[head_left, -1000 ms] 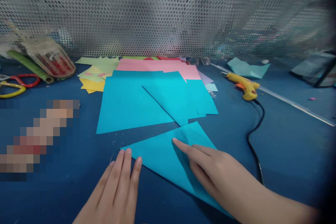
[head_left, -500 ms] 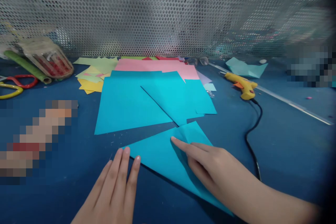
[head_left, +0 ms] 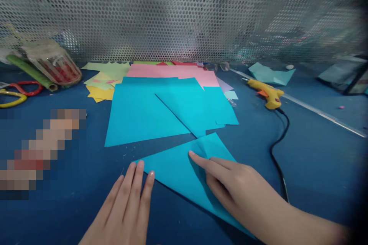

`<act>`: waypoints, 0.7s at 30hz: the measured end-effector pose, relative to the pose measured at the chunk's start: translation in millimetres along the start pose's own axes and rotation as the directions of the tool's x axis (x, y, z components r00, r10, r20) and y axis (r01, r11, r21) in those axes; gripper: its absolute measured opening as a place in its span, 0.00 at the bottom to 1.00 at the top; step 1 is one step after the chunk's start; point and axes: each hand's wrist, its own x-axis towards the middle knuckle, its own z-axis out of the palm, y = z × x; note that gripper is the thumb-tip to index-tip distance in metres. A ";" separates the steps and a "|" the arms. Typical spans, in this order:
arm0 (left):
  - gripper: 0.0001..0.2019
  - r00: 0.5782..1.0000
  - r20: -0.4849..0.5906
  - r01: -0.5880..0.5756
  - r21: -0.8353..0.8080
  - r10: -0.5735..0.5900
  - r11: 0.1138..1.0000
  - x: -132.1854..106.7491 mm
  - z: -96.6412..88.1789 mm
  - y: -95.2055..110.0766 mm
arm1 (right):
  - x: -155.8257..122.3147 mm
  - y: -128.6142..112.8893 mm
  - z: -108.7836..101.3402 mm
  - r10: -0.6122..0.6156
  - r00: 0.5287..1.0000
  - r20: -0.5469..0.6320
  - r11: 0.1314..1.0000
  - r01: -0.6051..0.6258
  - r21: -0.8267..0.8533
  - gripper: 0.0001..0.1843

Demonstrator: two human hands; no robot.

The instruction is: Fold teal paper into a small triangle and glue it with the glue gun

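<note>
A folded cyan paper triangle (head_left: 175,172) lies on the blue table (head_left: 316,168) in front of me. My left hand (head_left: 126,206) rests flat, fingers stretched together, fingertips at the triangle's left corner. My right hand (head_left: 230,187) lies on the triangle's right part, its index finger stretched out and pressing the paper near a fold, the other fingers curled under. Behind the triangle lie larger cyan sheets (head_left: 138,113).
Pink paper (head_left: 172,72) and yellow-green scraps (head_left: 103,80) lie further back. A yellow glue gun (head_left: 266,93) with a black cord (head_left: 277,149) sits at right beside a long ruler (head_left: 322,113). Scissors (head_left: 17,92) and a clear jar (head_left: 54,65) are at left. Perforated metal mesh (head_left: 184,11) closes the back.
Almost nothing; both hands stay on the triangle, and the view has only shifted slightly.
</note>
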 end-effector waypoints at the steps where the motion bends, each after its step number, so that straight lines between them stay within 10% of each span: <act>1: 0.45 1.000 0.006 0.019 -0.005 -0.019 1.000 -0.8 0.6 1.3 | 0.0 0.0 0.2 -0.002 1.000 -0.002 1.000 0.002 -0.001 0.26; 21: 0.46 0.999 0.039 0.024 -0.087 -0.020 0.996 -5.6 -1.0 4.2 | -1.3 1.7 1.3 -0.033 0.999 -0.020 0.999 0.033 -0.002 0.25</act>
